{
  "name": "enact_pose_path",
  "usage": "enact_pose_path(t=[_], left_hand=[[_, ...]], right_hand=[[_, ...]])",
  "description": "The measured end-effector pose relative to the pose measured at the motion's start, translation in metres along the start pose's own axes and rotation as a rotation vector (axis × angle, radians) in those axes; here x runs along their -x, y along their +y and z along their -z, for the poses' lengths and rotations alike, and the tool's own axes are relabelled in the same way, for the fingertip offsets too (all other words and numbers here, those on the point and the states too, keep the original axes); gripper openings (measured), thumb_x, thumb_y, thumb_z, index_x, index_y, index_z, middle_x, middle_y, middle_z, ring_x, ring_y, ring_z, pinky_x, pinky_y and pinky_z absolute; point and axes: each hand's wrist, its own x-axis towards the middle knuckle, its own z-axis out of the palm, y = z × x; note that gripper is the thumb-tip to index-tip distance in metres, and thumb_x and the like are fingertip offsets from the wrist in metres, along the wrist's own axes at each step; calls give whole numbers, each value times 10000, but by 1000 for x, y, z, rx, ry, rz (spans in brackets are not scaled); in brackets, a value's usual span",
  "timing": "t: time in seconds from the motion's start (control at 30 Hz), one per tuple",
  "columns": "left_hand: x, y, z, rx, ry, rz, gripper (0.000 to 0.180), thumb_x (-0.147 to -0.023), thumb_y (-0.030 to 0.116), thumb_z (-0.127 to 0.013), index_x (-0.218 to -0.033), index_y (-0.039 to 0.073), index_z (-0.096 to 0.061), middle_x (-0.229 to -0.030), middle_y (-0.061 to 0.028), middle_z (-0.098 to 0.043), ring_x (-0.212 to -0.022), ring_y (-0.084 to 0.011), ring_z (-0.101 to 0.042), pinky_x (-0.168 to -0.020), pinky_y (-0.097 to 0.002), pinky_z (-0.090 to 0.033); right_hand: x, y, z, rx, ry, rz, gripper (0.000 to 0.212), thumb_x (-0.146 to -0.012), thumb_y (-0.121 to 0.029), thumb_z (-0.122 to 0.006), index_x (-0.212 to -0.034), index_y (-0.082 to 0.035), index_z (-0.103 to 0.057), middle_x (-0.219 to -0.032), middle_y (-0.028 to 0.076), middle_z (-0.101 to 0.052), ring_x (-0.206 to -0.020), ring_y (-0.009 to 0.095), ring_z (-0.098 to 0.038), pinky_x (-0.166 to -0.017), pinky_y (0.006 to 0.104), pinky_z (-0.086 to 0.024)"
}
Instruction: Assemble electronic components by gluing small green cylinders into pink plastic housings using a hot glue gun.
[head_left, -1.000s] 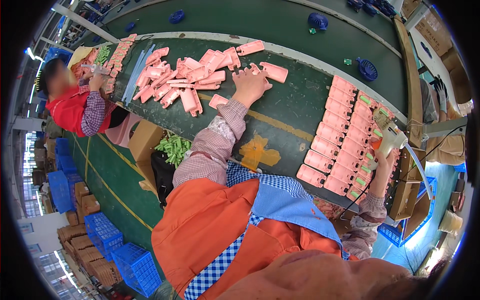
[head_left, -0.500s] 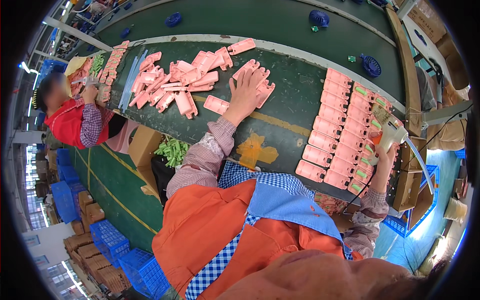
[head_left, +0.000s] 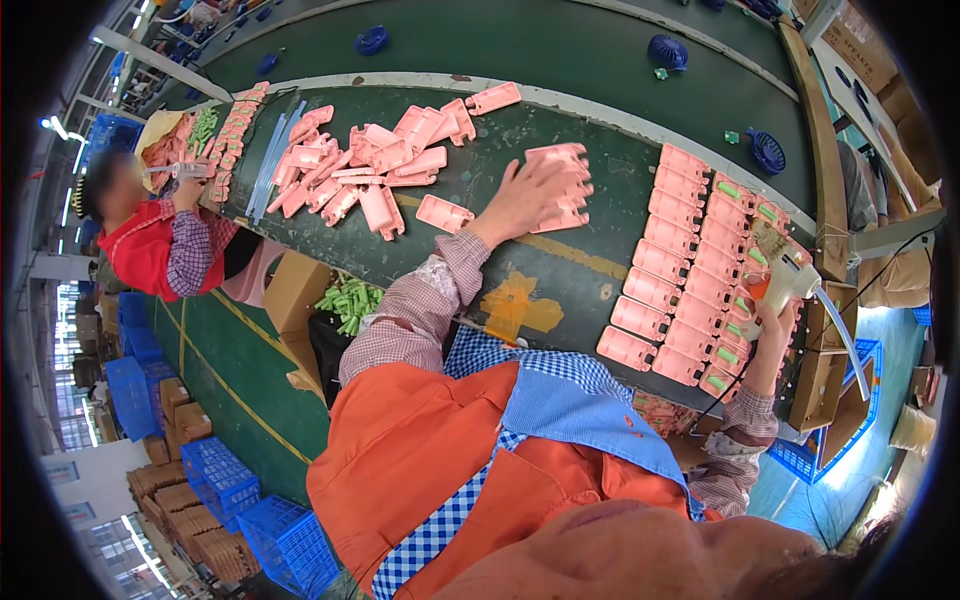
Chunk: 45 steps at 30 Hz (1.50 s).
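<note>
The person's left hand (head_left: pixel 520 203) is reaching across a dark green worktable (head_left: pixel 620 160), its fingers spreading open, palm down, over a small cluster of pink moulded plastic shells (head_left: pixel 563 153); it is touching them without closing around any. The cluster is lying between a loose pile of pink shells (head_left: pixel 392 156) on the left and neat columns of pink shells (head_left: pixel 658 262) on the right. One separate pink shell (head_left: pixel 443 213) is resting near the left wrist, open side up. The person's right hand (head_left: pixel 769 335) is closing around the handle of a pale plastic glue gun (head_left: pixel 790 285), gripping it at the far right of the columns, with a translucent whitish stick (head_left: pixel 846 335) sticking out of its rear. Small bright green rectangular pieces (head_left: pixel 728 189) are sitting in several shells of the right-hand columns. A brownish-orange tape patch (head_left: pixel 515 303) is clinging to the table's near edge. Beyond the pile, slim pale-blue rods (head_left: pixel 270 165) are lying side by side, and farther left a co-worker in a red vest (head_left: pixel 165 245) is sitting at the same table.
</note>
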Motion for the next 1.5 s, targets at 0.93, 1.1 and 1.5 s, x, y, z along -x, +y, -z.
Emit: enact_pose_path(t=[0.93, 1.1, 1.5], left_hand=[[-76, -166, 39, -10, 23, 489, 194, -762, 168, -580, -910, 74, -665, -899, -196, -659, -885, -362, -637, -763, -461, -498], [-90, -144, 33, -53, -194, 539, 251, -685, 219, -618, -779, 2, -704, -872, -205, -671, -826, -376, -653, -738, -450, -521], [-70, -165, 51, 82, -148, 339, 277, -734, 93, -601, -1001, 113, -670, -996, -165, -646, -974, -351, -607, -813, -387, -490]], right_hand=[[-2, 7, 8, -4, -34, 70, 354, -813, -103, -551, -1141, 28, -545, -1008, 72, -622, -848, 140, -577, -759, 276, -471], [-5, 11, 8, 19, -46, 68, 357, -807, -112, -563, -1134, 28, -552, -997, 67, -613, -808, 129, -564, -722, 272, -461], [1, 0, 2, -18, -36, 63, 345, -819, -101, -548, -1140, 23, -537, -977, 61, -595, -824, 132, -557, -755, 279, -465]])
